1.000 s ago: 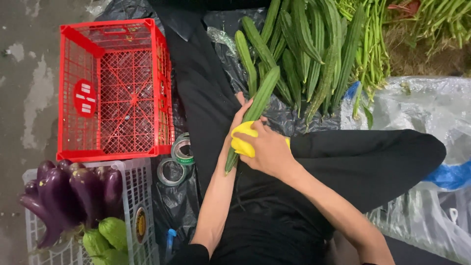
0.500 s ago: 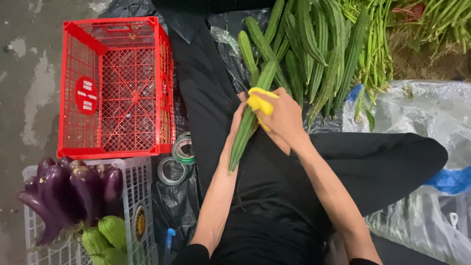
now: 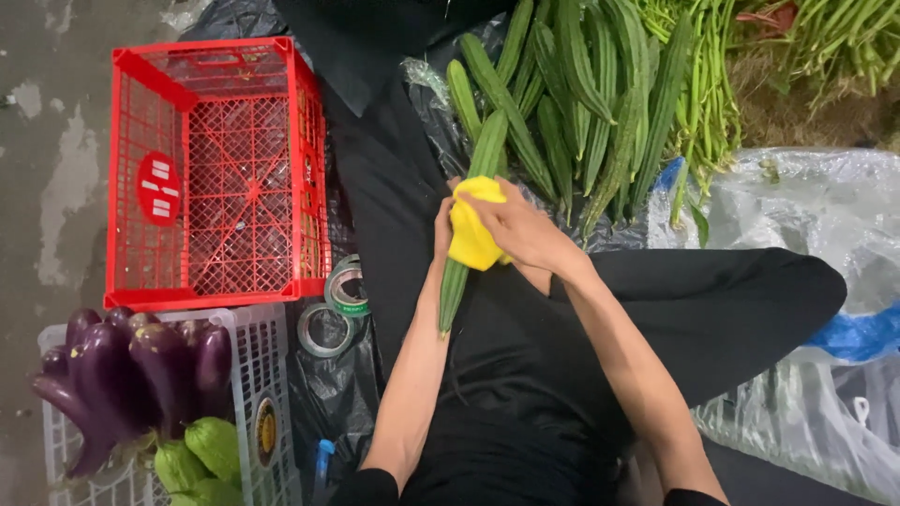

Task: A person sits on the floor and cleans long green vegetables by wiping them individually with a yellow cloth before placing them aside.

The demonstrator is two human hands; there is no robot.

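Observation:
A long green ridged gourd [image 3: 475, 201] lies slanted across my lap, one end pointing down to the left. My left hand [image 3: 443, 225] grips it from the left side, mostly hidden behind it. A yellow cloth [image 3: 472, 231] is wrapped over the gourd's middle, and my right hand [image 3: 521, 228] presses that cloth against it. Just beyond my hands lies a pile of several more ridged gourds [image 3: 572, 103] on black plastic.
A red plastic crate [image 3: 220, 173] stands at the left. Below it a white crate [image 3: 258, 375] holds purple eggplants [image 3: 131, 370] and pale green chayotes [image 3: 202, 454]. Two tape rolls [image 3: 337, 305] lie beside my knee. Long beans [image 3: 712, 103] and clear plastic bags [image 3: 806, 211] are at the right.
My right hand slid the yellow cloth up along the gourd and then back toward its middle. The gourd stayed slanted in my left hand.

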